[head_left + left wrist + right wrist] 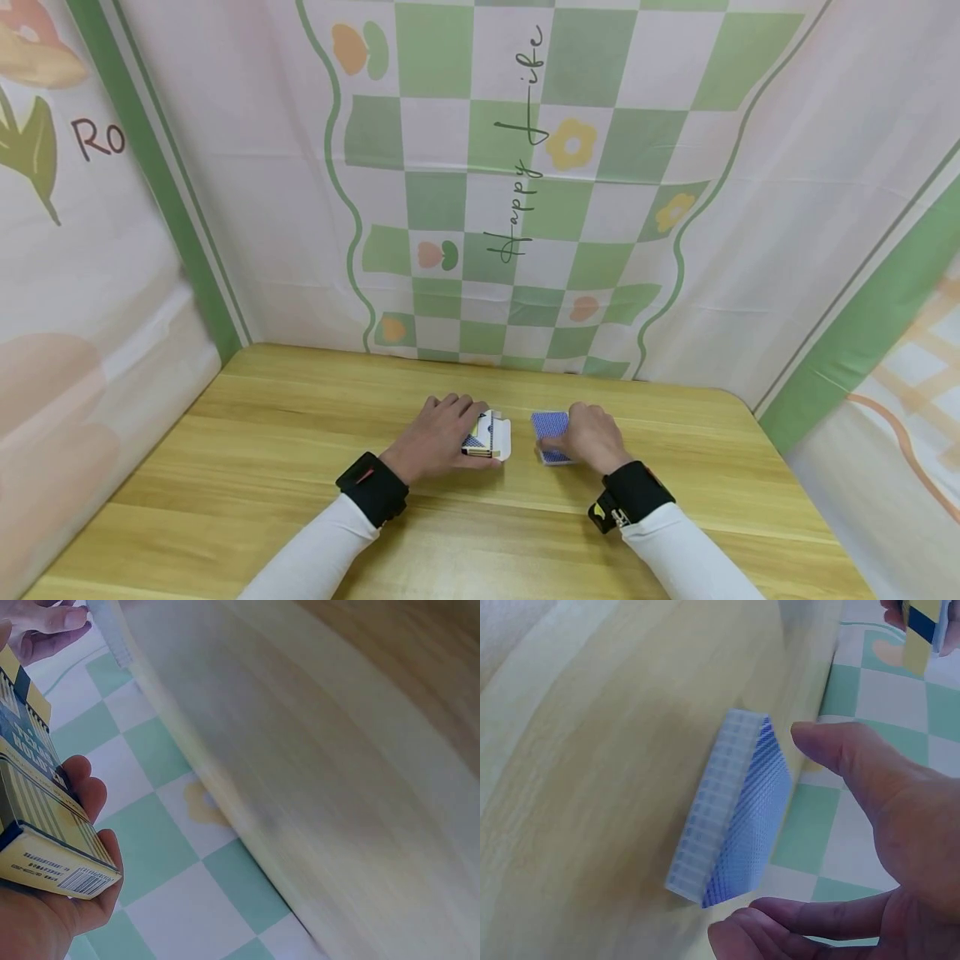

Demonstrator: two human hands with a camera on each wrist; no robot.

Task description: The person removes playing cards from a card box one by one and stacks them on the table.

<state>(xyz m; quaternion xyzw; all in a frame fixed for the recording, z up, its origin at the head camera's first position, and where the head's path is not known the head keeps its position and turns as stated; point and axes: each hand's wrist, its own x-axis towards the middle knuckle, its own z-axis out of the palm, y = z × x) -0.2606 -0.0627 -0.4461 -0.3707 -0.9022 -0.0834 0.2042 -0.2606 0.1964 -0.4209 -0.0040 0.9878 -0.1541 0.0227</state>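
My left hand (438, 437) grips a playing-card box (486, 433) just above or on the table; I cannot tell which. Its end flap stands open toward the right. Seen from the left wrist, the yellow and dark blue box (52, 802) has a barcode on one end, and fingers and thumb wrap round it. A squared deck of blue-backed playing cards (549, 423) lies face down to the right of the box. Over its right side hovers my right hand (597, 437), thumb and fingers spread around the deck (751, 832), with a gap showing in the right wrist view.
The wooden table (300, 417) extends around both hands. Behind it hangs a cloth backdrop (510, 200) with green and white checks, and patterned cloth also hangs on the left and right. Black bands (372, 489) circle both wrists.
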